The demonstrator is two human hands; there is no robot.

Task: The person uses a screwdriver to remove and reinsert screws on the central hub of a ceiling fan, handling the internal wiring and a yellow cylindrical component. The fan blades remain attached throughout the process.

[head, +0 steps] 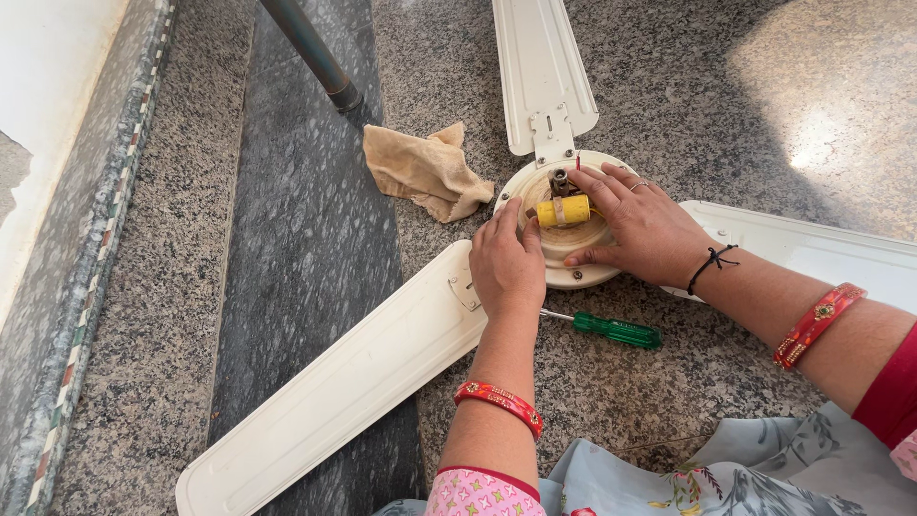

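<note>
Ceiling fan (573, 272) flat on the granite floor (669, 86), motor hub facing up, three cream blades splayed out. Looks like mid-teardown at the hub – top cover off, yellow capacitor (563, 210) sitting exposed in the middle with a short red wire poking up beside it. Left hand (506, 268) resting on the near-left rim of the hub, fingers loosely curled, fingertips right by the capacitor, not clearly gripping anything. Right hand (642, 229) spread wide over the right side of the hub, fingers reaching toward the capacitor, thumb hooked under the rim. Can't tell for sure if either actually pinches the capacitor. Green-handled screwdriver (611, 331) lying untouched on the floor just below the hub, between the forearms. Tan rag (425, 170) crumpled up off to the left. Best guess – next bit calls for steadying the hub with one hand and keeping those wires from getting yanked.
</note>
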